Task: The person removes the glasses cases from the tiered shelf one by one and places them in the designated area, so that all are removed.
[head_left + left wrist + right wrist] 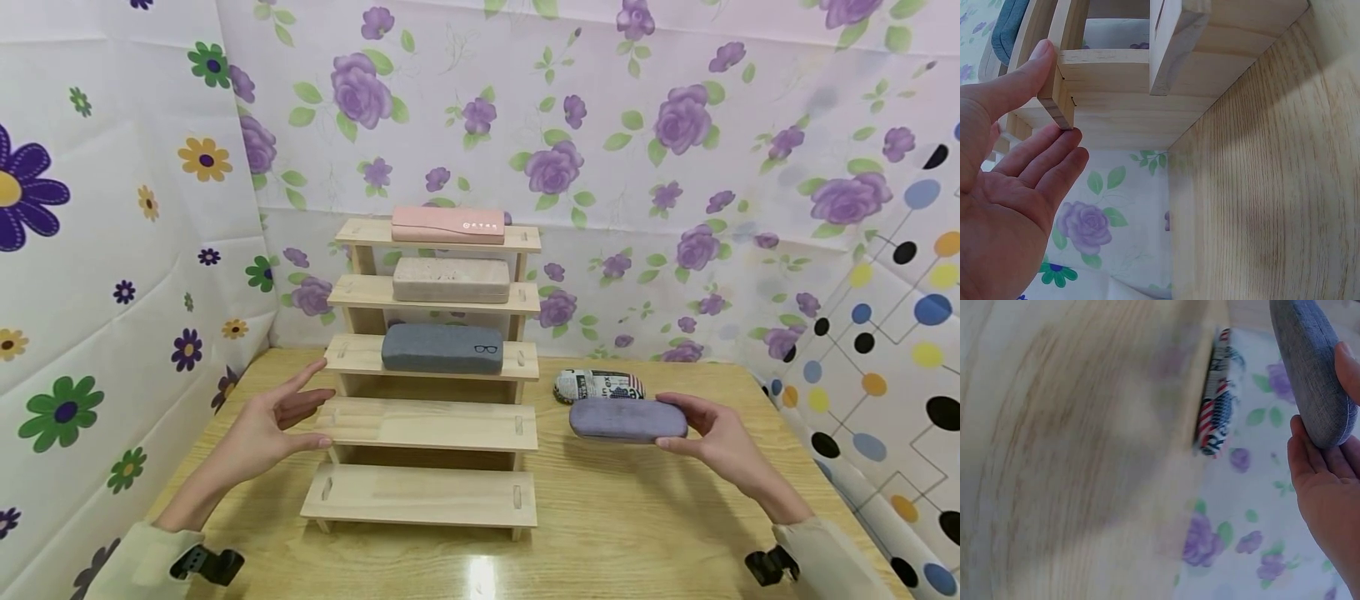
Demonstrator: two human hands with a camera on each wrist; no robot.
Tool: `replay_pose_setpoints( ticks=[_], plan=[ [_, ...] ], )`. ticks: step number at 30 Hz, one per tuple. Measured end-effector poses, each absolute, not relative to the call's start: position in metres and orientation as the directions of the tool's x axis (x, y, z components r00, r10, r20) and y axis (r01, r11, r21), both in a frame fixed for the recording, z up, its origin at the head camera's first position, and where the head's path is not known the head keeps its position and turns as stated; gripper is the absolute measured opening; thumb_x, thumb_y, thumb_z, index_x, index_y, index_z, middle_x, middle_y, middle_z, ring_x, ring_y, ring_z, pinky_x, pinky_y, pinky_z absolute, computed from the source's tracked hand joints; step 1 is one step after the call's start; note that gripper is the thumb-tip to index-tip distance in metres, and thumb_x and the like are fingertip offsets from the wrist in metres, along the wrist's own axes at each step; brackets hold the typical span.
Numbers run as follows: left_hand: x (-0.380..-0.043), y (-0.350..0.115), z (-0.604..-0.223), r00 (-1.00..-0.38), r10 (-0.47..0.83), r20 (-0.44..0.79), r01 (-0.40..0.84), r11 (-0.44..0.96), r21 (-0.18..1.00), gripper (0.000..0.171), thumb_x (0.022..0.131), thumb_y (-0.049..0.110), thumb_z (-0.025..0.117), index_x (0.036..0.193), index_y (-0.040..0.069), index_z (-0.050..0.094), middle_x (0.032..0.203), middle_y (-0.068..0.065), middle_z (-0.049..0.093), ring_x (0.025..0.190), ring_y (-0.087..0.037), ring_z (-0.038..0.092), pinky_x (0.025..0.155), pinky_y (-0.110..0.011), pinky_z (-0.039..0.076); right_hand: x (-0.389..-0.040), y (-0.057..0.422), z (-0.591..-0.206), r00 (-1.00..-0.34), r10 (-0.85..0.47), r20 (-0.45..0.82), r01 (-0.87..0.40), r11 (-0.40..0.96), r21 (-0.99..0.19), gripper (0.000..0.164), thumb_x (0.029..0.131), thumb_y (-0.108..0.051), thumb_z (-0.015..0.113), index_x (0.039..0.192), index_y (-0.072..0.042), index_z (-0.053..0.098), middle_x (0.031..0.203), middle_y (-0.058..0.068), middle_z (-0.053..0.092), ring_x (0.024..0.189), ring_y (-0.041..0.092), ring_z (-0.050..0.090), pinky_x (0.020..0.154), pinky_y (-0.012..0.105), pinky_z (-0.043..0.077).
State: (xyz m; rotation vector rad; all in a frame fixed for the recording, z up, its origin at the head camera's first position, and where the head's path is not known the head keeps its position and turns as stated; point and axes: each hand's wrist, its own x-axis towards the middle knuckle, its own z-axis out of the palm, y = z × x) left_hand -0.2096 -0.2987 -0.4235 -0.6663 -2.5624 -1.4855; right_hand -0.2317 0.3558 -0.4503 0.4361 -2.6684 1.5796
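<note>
My right hand (716, 433) holds a greyish-purple glasses case (628, 419) by its right end, thumb in front and fingers behind. The case is above the table; in the right wrist view, the same grey woven-textured case (1313, 369) sits between thumb and fingers. Behind it lies a newspaper-print glasses case (598, 386). My left hand (258, 425) is at the left end of a stepped wooden rack (420, 496), fingers spread. In the left wrist view, its thumb and fairly straight fingers lie on either side of a shelf end (1060, 100); firm contact cannot be made out.
On the rack's upper shelves, one each, sit a pink glasses case (448, 226), a cream case (452, 280) and a blue-grey case (442, 348) with a glasses print. The lower two shelves are bare wood. Patterned cloth (465, 125) surrounds the wooden table (615, 533).
</note>
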Motion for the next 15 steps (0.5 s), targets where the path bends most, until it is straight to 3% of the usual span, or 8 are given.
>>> replay_pose_setpoints(
  ticks=[6,15],
  plan=[
    [-0.21,-0.299,-0.423,-0.898,0.317,0.306,0.423,0.425,0.8,0.105,0.083,0.009,0.091,0.168,0.026,0.032,0.141,-0.021,0.063,0.132,-0.038,0.058,0.104,-0.024,0.051,-0.248,0.359,-0.463,-0.966,-0.234,0.113,-0.213,0.463,-0.86,0.07,0.091,-0.026,0.086,0.151,-0.006,0.056,0.15,0.019,0.056,0.125,-0.003,0.056,0.095,0.019,0.057],
    [-0.209,-0.298,-0.423,-0.899,0.315,0.303,0.419,0.421,0.804,0.105,0.082,0.009,0.091,0.168,0.025,0.032,0.142,-0.02,0.063,0.132,-0.037,0.059,0.105,-0.025,0.051,-0.266,0.362,-0.483,-0.965,-0.239,0.106,-0.203,0.427,-0.881,0.073,0.09,-0.02,0.087,0.151,0.002,0.053,0.147,0.023,0.057,0.121,0.002,0.061,0.092,0.021,0.057]
  ],
)
